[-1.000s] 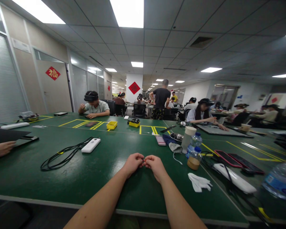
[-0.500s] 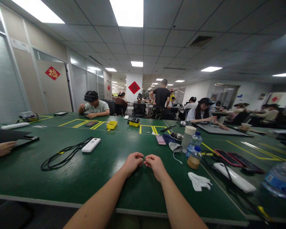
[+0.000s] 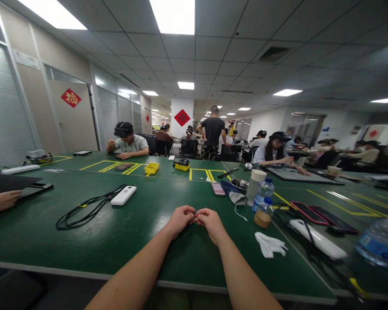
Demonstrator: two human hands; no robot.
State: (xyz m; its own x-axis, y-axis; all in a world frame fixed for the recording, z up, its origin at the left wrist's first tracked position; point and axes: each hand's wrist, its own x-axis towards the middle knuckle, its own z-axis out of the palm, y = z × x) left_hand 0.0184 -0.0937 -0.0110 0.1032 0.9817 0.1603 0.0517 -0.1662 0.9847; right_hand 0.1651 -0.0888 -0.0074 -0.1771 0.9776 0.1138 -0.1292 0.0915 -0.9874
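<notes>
My left hand [image 3: 180, 220] and my right hand [image 3: 211, 223] rest on the green table [image 3: 123, 241], fingers curled and fingertips meeting at the middle. Between the fingertips there seems to be something very small, too tiny to name. A crumpled white cloth [image 3: 270, 245] lies to the right of my right hand. A white power bank [image 3: 123, 195] with a coiled black cable [image 3: 84, 209] lies to the left, well apart from my left hand.
Two small bottles [image 3: 263, 202], a white cup [image 3: 255, 183], a grey mask [image 3: 237, 198], phones [image 3: 310, 212] and a white bar-shaped device [image 3: 320, 243] crowd the right side. A larger water bottle [image 3: 380, 243] stands far right. Another person's hand [image 3: 1, 201] rests at left. Several people sit at tables behind.
My hands stay together at the same spot, fingertips shifting only slightly. The standing person in black at the back has stepped a little to the left.
</notes>
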